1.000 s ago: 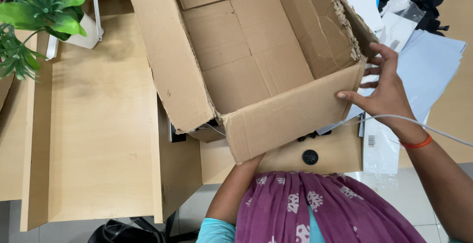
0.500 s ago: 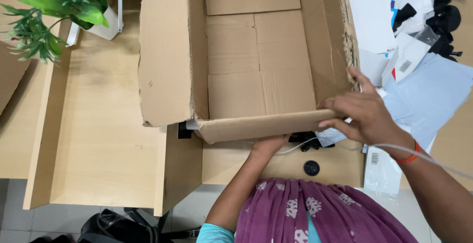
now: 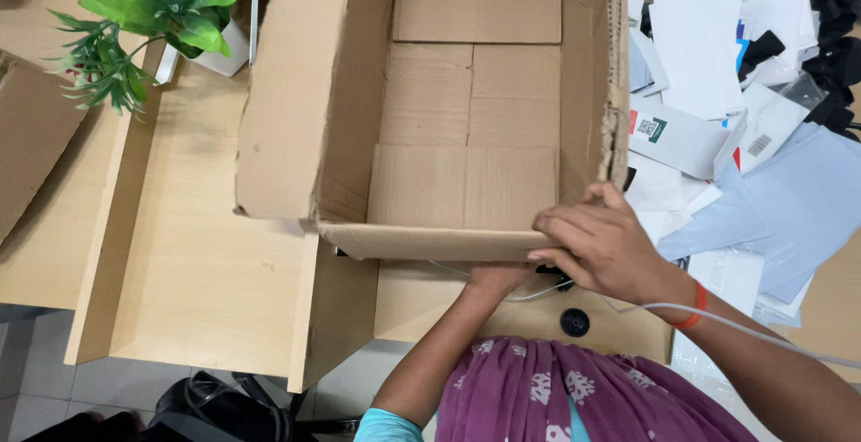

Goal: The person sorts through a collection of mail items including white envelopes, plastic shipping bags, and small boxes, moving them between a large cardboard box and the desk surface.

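Observation:
A large, empty, open cardboard box (image 3: 466, 101) stands upright on a light wooden desk (image 3: 206, 254), its left flap folded outward. My right hand (image 3: 596, 245) grips the box's near right corner, fingers curled over the near wall's top edge. My left hand (image 3: 498, 273) is pressed under or against the near wall from below; only the knuckles and forearm show.
A pile of white and pale blue papers and packets (image 3: 717, 128) lies right of the box. A potted green plant with a red flower (image 3: 143, 21) stands at the upper left. A white cable (image 3: 744, 327) crosses my right forearm. A brown cardboard piece (image 3: 31, 146) lies at the far left.
The box has gone from tilted toward me to upright and squared on the desk. My right hand slid from the right wall onto the near right corner.

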